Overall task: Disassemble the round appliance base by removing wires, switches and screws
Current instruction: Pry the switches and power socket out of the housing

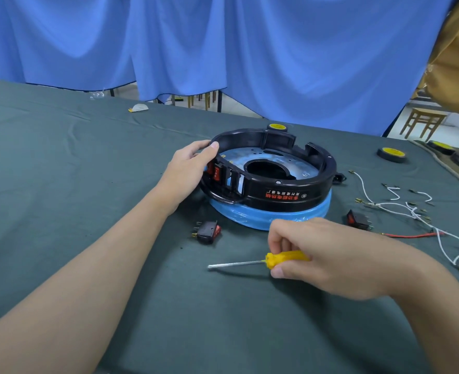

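At frame centre, the left hand (187, 168) cups the base (271, 179) rim, likely steadying it on the desk (61, 157), while the right hand (328, 255) pinches the screwdriver (263, 261) handle, seemingly readying for screws.

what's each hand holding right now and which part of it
The right hand holds the screwdriver by its yellow handle, shaft lying on the table. The left hand grips the round appliance base at its black rim.
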{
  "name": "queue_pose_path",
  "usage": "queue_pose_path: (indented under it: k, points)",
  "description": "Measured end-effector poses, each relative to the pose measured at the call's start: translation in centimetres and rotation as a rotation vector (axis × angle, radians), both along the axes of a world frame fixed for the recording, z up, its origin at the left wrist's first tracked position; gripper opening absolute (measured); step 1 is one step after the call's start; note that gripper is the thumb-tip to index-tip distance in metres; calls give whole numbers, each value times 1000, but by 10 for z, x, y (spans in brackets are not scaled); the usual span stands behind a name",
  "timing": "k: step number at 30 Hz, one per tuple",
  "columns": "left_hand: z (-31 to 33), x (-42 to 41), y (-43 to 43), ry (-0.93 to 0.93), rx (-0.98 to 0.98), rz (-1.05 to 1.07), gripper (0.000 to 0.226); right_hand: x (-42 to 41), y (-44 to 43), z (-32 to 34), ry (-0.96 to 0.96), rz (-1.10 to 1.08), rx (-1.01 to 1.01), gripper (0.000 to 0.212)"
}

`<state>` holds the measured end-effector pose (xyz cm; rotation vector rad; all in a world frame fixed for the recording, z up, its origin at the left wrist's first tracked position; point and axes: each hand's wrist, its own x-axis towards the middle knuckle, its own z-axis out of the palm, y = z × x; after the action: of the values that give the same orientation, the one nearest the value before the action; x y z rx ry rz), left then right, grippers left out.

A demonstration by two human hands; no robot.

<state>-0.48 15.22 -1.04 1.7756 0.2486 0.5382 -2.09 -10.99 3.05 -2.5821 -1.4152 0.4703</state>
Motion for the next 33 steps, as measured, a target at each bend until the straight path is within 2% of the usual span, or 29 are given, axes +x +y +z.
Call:
queue_pose_path:
  k: [4, 7, 9, 11, 13, 16, 20, 25, 28, 33]
  points:
    - [-1, 1, 2, -5, -27, 1, 54, -3, 8, 2, 102, -15, 261, 17]
    - [-2, 2, 3, -13, -41, 15, 54, -15, 34, -11, 46, -95, 500, 14]
    - [-2, 2, 3, -17, -55, 17, 52, -21, 52, -21, -2, -77, 543, 25]
    - [-3, 2, 4, -15, -63, 13, 51, -25, 63, -27, -87, 1, 502, 17]
    - [-4, 1, 5, -11, -54, 7, 50, -24, 68, -30, -217, 73, 413, 32]
    - [-3, 2, 6, -21, -41, 19, 47, -20, 72, -30, -277, 100, 333, 44]
    - [-5, 5, 5, -44, -39, 22, 36, -16, 70, -28, -251, 121, 263, 46]
    - [-4, 5, 4, -38, -19, 21, 45, -11, 47, -27, -190, 124, 313, 19]
    - [-4, 4, 3, -31, -21, 15, 45, -4, 22, -27, -131, 47, 317, 25]
    - [-3, 3, 3, -19, -23, 42, 48, 1, -1, -24, -142, -75, 346, 35]
